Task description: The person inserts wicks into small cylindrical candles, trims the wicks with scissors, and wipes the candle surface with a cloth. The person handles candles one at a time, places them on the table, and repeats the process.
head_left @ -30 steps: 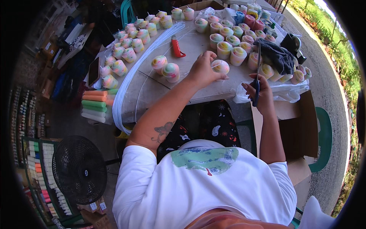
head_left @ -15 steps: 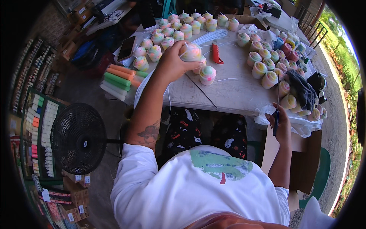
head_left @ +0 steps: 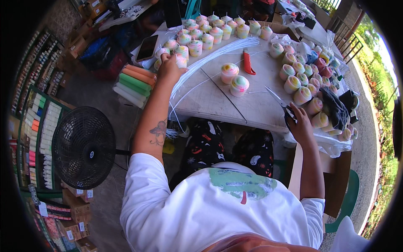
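At the near left end of the rows of wicked candles (head_left: 195,47), my left hand (head_left: 170,69) is closed around a pastel swirled candle (head_left: 181,62), partly hidden by the fingers. Scissors (head_left: 278,99) are in my right hand (head_left: 301,122), fingers around the dark handles and blades pointing up and left over the table. Two pastel candles, a nearer one (head_left: 239,85) and one just behind it (head_left: 229,73), stand mid-table between my hands. A bundle of white wicks (head_left: 210,53) lies between these two and the rows.
An orange box cutter (head_left: 248,63) and a thin dark rod (head_left: 223,95) lie on the table (head_left: 201,110). More candles (head_left: 292,84) crowd the right side beside a dark cloth (head_left: 333,105). Coloured tapers (head_left: 135,85) and a phone (head_left: 147,47) sit at left. A black fan (head_left: 85,148) stands left.
My left hand has carried the candle left to the rows, uncovering the wick bundle. My right hand has swung the scissors leftward over the table. The whole view has shifted slightly.
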Tool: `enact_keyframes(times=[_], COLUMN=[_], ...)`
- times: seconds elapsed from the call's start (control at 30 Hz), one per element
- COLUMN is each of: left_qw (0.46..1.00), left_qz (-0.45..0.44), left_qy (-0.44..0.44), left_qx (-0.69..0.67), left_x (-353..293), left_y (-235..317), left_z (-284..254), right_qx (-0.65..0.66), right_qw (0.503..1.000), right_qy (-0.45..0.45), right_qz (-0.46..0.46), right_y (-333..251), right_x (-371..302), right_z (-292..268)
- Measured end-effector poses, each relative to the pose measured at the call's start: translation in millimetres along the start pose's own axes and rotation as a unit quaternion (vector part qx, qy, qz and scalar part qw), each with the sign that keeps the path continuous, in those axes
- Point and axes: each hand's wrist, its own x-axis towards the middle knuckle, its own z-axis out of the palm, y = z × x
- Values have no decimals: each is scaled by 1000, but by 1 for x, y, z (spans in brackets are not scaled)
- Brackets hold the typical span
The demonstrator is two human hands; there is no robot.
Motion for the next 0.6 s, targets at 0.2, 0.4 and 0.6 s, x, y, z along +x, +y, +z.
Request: enact_keyframes(times=[0.2,0.4,0.6], left_qw=[979,791,627], left_qz=[75,122,141], left_qy=[58,-255,-443], left_qx=[-181,-542,-625], left_x=[-27,-104,-146], left_y=[31,127,167], left_z=[-33,-68,-32], right_qx=[-126,236,707], right_qw=[991,971,707], right_qy=[-3,13,-23], right_qz=[-35,-43,5], right_y=[16,-89,-118], right_x=[12,16,-5], right_z=[22,-7,9])
